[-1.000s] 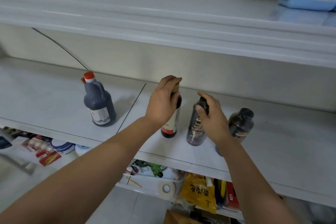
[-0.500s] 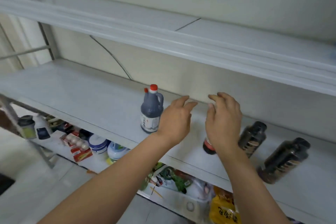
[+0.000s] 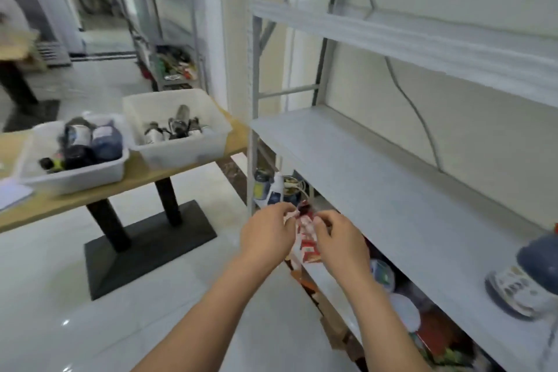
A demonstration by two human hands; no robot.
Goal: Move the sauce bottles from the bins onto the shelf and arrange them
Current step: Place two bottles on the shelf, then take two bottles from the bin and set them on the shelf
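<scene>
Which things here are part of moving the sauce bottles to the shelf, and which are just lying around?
Part of the job:
left bin with dark bottles
right bin with smaller bottles
middle shelf
dark jug already on it
left hand and right hand, both empty

Just lying about:
wooden table
lower-shelf clutter
wall cable
paper

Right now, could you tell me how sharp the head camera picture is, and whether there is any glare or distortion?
Head view: soft with motion blur throughout; the bottles in the two bins are smeared, as is the dark jug at the right edge. Wide-angle bending curves the shelf and its upright post. A small glare spot shows on the glossy floor. Both hands are fairly legible, evenly lit.
</scene>
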